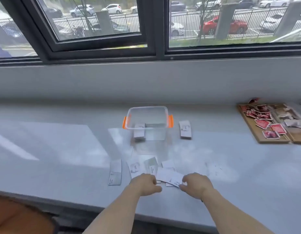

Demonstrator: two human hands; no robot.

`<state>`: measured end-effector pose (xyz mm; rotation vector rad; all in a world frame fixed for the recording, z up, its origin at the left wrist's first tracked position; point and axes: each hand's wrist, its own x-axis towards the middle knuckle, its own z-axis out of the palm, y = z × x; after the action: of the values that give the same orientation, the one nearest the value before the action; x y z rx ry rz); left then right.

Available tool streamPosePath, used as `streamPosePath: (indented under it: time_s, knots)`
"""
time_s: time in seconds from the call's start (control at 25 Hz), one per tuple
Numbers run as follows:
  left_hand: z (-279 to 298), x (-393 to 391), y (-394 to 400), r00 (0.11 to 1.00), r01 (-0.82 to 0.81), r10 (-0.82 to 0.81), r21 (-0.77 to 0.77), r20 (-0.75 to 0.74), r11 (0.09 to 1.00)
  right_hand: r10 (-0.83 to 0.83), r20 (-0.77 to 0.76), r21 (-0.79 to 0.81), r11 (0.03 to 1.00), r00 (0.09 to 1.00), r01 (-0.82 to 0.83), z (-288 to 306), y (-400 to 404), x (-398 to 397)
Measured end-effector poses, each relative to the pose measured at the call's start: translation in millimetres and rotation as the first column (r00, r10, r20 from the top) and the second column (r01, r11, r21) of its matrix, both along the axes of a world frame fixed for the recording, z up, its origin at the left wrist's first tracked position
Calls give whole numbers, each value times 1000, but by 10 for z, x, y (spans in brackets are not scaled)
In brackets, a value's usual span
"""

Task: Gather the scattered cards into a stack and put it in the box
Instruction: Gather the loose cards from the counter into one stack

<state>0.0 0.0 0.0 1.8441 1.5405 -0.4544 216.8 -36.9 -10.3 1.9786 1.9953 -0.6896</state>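
Observation:
Several white cards (151, 167) lie scattered on the pale counter near its front edge. One card (115, 172) lies apart to the left. My left hand (146, 183) rests curled on the near edge of the pile. My right hand (196, 184) pinches the corner of a card (171, 177) lying between both hands. Farther back stands a clear plastic box (147, 123) with orange latches, open on top, with a card stack (139, 130) inside at its left. Another card stack (185, 129) lies on the counter just right of the box.
A wooden tray (262, 137) with red and pale sachets sits at the far right of the counter. A grey sill and dark-framed windows rise behind. An orange-brown seat (20, 217) shows at the lower left below the counter edge.

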Motion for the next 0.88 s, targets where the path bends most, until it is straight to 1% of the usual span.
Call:
streamPosePath:
  time_s: [0.12, 0.16, 0.28, 0.4, 0.52, 0.64, 0.72, 0.88]
  knots:
    - [-38, 6, 81, 996, 56, -60, -59, -67, 997, 9, 32, 10, 1000, 999, -9, -79, 29, 2]
    - [-67, -9, 131, 995, 52, -56, -53, -80, 997, 3, 51, 24, 1000, 999, -4, -108, 52, 1]
    - [-125, 10, 269, 990, 111, -114, -44, -85, 993, 9, 90, 42, 999, 996, -13, -163, 130, -54]
    - [-173, 48, 476, 983, 160, -161, -20, -93, 987, -23, 89, 53, 998, 996, 18, -227, 205, -125]
    - [-209, 83, 694, 982, 179, -178, 5, -66, 984, -93, 70, 84, 993, 993, 87, -299, 277, -188]
    - [-284, 105, 901, 983, 180, -180, 11, -20, 984, -111, 63, 97, 990, 992, 105, -383, 323, -267]
    - [-323, 143, 1006, 980, 200, -201, 23, 11, 979, -114, 47, 104, 989, 992, 109, -461, 333, -320]
    - [-412, 244, 1157, 958, 265, -272, 89, 88, 960, -174, 1, 117, 978, 985, 173, -553, 396, -391]
